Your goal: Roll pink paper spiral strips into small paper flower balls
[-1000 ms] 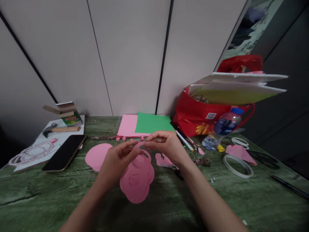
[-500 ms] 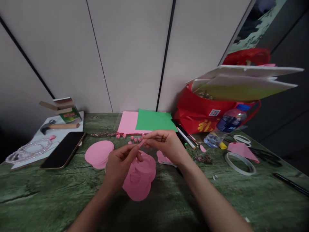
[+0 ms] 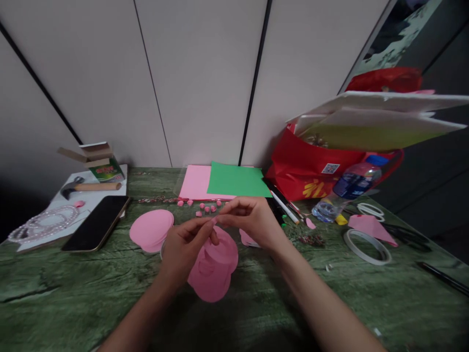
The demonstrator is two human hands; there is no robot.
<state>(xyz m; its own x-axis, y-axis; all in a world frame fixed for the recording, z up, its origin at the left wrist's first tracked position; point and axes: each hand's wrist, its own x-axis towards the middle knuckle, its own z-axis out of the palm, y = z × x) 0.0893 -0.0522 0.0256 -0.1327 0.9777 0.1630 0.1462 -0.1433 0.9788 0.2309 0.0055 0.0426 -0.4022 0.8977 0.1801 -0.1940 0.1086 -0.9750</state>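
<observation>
My left hand (image 3: 188, 242) and my right hand (image 3: 249, 220) meet over the middle of the table. Between their fingertips they pinch a small strip of pink paper (image 3: 215, 221), mostly covered by the fingers. Just below lies an overlapping pile of pink paper cutouts (image 3: 210, 283), some with spiral cuts. A stack of pink paper circles (image 3: 151, 229) sits left of my left hand. Beyond the fingers, several small rolled pink paper buds (image 3: 207, 209) are scattered. More pink paper pieces (image 3: 246, 238) show partly behind my right wrist.
Green and pink sheets (image 3: 238, 180) lie at the back. On the left are a phone (image 3: 97, 224), a hammer (image 3: 91, 187), pearl strings (image 3: 47, 225) and an opened box (image 3: 106, 168). A red bag (image 3: 300, 168), water bottle (image 3: 348, 188), tape roll (image 3: 366, 248) and scissors (image 3: 408, 235) stand or lie right.
The pink strip between my fingertips shows less now, and my fingertips are closer together. The view has shifted slightly; the things on the table stay in place.
</observation>
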